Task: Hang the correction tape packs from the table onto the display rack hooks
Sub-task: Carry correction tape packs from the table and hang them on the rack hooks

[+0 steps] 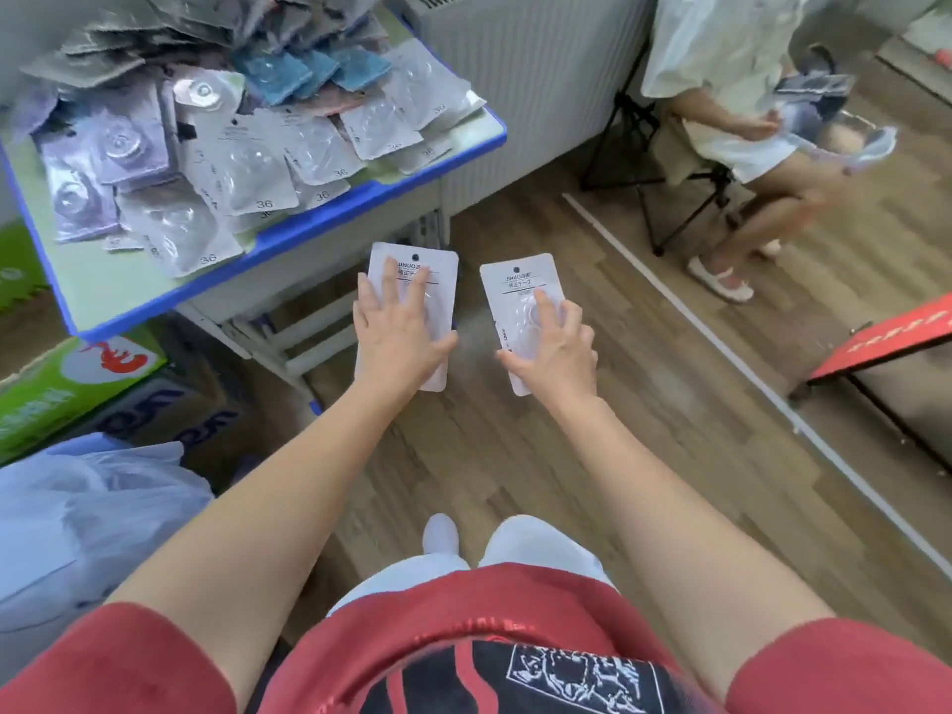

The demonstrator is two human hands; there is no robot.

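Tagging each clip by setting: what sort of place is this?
Probably a shop's stockroom or informal packing room: a desk heaped with blister packs, cartons beside it on the floor, and another person seated on a folding stool, holding more.

The left hand (399,334) covers most of one pack (445,291) — its print blurs.

Heaped packs (216,146) lie on the table (118,291); right of it, left-hand pack (440,273) beside right-hand pack (507,283).
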